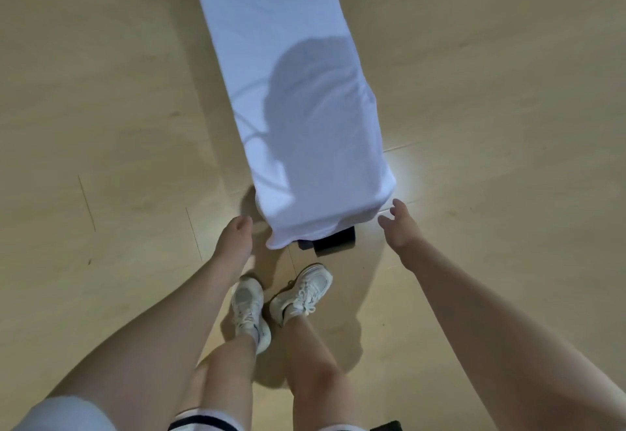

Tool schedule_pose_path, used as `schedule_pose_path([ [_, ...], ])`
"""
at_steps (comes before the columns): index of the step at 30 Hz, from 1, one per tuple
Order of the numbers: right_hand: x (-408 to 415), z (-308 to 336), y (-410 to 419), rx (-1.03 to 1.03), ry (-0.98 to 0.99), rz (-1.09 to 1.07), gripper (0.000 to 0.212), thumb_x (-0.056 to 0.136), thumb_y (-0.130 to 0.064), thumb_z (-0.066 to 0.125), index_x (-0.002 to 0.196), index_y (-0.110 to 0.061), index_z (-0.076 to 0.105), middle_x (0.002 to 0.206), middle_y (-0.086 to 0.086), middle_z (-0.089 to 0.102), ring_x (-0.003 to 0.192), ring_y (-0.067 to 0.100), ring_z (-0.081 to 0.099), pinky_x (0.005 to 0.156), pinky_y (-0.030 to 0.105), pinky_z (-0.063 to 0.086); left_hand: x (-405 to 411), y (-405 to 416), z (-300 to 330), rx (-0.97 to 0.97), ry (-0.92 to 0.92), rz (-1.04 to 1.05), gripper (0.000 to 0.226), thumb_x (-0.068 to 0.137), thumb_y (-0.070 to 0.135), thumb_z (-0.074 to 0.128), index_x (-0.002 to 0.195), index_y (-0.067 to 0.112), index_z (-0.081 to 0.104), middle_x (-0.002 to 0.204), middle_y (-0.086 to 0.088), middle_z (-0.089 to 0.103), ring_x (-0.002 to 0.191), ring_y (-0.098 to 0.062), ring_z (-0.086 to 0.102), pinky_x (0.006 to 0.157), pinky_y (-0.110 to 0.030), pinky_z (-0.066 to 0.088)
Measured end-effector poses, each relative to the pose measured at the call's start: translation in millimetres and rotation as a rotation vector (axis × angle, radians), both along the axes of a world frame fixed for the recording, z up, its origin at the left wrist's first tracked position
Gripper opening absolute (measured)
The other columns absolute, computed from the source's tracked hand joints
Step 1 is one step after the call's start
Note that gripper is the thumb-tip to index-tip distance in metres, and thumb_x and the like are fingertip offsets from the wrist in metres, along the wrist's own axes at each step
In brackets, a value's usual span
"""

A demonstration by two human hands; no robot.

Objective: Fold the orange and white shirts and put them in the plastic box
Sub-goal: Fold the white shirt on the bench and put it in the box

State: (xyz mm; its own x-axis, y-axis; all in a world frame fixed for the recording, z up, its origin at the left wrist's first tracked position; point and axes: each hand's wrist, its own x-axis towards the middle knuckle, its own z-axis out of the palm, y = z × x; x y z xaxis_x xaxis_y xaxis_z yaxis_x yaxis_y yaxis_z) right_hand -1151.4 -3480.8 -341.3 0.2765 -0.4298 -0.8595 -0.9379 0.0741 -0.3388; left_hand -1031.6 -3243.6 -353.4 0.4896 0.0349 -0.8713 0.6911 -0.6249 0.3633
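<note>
Single head-worn wide-angle view, aimed steeply down and forward from standing height at the wooden floor [101, 92]. Both forearms enter from the bottom edge; white sneakers [250, 308] sit low centre. No second view to compare.

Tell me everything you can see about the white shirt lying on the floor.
The white shirt with the blue NASA lettering looks like soft, lightly creased cotton, folded lengthwise into one long narrow strip. It lies flat on the pale wooden floor, running from the top edge down towards the person's feet. The lettering sits near the far end. Its near end overlaps a small dark object. The left hand and right hand flank that end, neither clearly gripping it.
</note>
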Motion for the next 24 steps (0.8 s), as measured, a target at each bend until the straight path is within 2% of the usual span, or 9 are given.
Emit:
schedule_pose_path([
  [3, 6.4, -17.8, -7.0, 0.014, -0.109, -0.133, 0.062, 0.097, -0.016, 0.043, 0.15, -0.021, 0.011, 0.155, 0.003, 0.023, 0.138, 0.024, 0.031, 0.108, 0.036, 0.03, -3.0, -18.0, -18.6, -0.14, 0.182, 0.332, 0.026, 0.099, 0.029, 0.036, 0.113, 0.014, 0.051, 0.106, -0.005, 0.056, 0.1, -0.021, 0.055, 0.094, -0.034, 0.044],
  [5, 8.1, -30.5, -12.3, 0.064, -0.203, -0.204, 0.058, 0.094, -0.01, 0.046, 0.146, -0.024, 0.024, 0.146, -0.001, 0.037, 0.125, 0.019, 0.041, 0.099, 0.032, 0.035, -5.9, -24.9, -33.1, -0.228, 0.297, 0.507, 0.024, 0.097, 0.03, 0.043, 0.104, 0.012, 0.057, 0.1, -0.008, 0.063, 0.098, -0.023, 0.06, 0.094, -0.034, 0.047],
  [7, 6.2, -45.0, -15.3, 0.119, -0.266, -0.205, 0.051, 0.09, -0.004, 0.047, 0.137, -0.02, 0.037, 0.131, -0.002, 0.05, 0.119, 0.019, 0.047, 0.092, 0.029, 0.036, -7.5, -28.6, -49.9, -0.322, 0.405, 0.639, 0.02, 0.094, 0.029, 0.048, 0.08, 0.016, 0.055, 0.069, -0.002, 0.061, 0.07, -0.018, 0.06, 0.07, -0.029, 0.052],
  [10, -0.8, -69.3, -19.8, 0.146, -0.309, -0.238, 0.044, 0.086, 0.001, 0.052, 0.127, -0.013, 0.046, 0.124, 0.003, 0.058, 0.117, 0.02, 0.052, 0.097, 0.032, 0.042, -10.5, -33.4, -75.2, -0.471, 0.476, 0.649, 0.024, 0.09, 0.021, 0.045, 0.067, 0.021, 0.04, 0.045, 0.008, 0.039, 0.041, -0.008, 0.039, 0.042, -0.015, 0.033],
  [15, -18.5, -86.5, -16.6, 0.297, -0.347, -0.201, 0.023, 0.086, -0.009, 0.06, 0.108, -0.013, 0.066, 0.11, 0.002, 0.07, 0.103, 0.013, 0.065, 0.093, 0.027, 0.045, -12.4, -33.0, -102.9, -0.648, 0.492, 0.685, 0.021, 0.073, 0.022, 0.067, 0.07, 0.018, 0.047, 0.058, 0.005, 0.042, 0.054, -0.012, 0.042, 0.053, -0.02, 0.032],
  [18, -27.3, -93.0, -5.8, 0.367, -0.33, -0.252, 0.016, 0.085, -0.013, 0.062, 0.099, -0.018, 0.069, 0.103, -0.004, 0.072, 0.098, 0.008, 0.065, 0.091, 0.025, 0.042, -10.8, -24.2, -120.2, -0.766, 0.493, 0.78, 0.021, 0.089, 0.029, 0.043, 0.075, 0.019, 0.056, 0.064, 0.002, 0.047, 0.055, -0.014, 0.049, 0.056, -0.022, 0.039],
  [20, -30.3, -95.1, -0.5, 0.448, -0.371, -0.402, 0.029, 0.082, -0.015, 0.06, 0.11, -0.022, 0.064, 0.109, -0.006, 0.068, 0.104, 0.011, 0.062, 0.097, 0.029, 0.041, -11.3, -15.4, -126.6, -0.754, 0.471, 0.912, 0.033, 0.092, 0.044, 0.041, 0.099, 0.022, 0.065, 0.09, 0.0, 0.067, 0.083, -0.021, 0.063, 0.076, -0.032, 0.05],
  [22, -29.8, -89.3, 4.2, 0.509, -0.471, -0.636, 0.032, 0.082, -0.013, 0.051, 0.109, -0.027, 0.063, 0.106, -0.008, 0.068, 0.101, 0.013, 0.062, 0.093, 0.029, 0.044, -12.3, -2.5, -123.7, -0.72, 0.41, 1.013, 0.046, 0.087, 0.051, 0.048, 0.123, 0.024, 0.059, 0.119, -0.005, 0.065, 0.111, -0.027, 0.06, 0.095, -0.044, 0.048],
  [24, -30.1, -78.7, 7.8, 0.552, -0.538, -0.855, 0.035, 0.087, -0.009, 0.042, 0.098, -0.028, 0.069, 0.099, -0.007, 0.069, 0.092, 0.013, 0.064, 0.084, 0.028, 0.05, -12.2, 9.1, -112.1, -0.736, 0.357, 0.997, 0.054, 0.082, 0.049, 0.05, 0.129, 0.023, 0.053, 0.123, -0.007, 0.062, 0.112, -0.027, 0.059, 0.093, -0.046, 0.05],
])
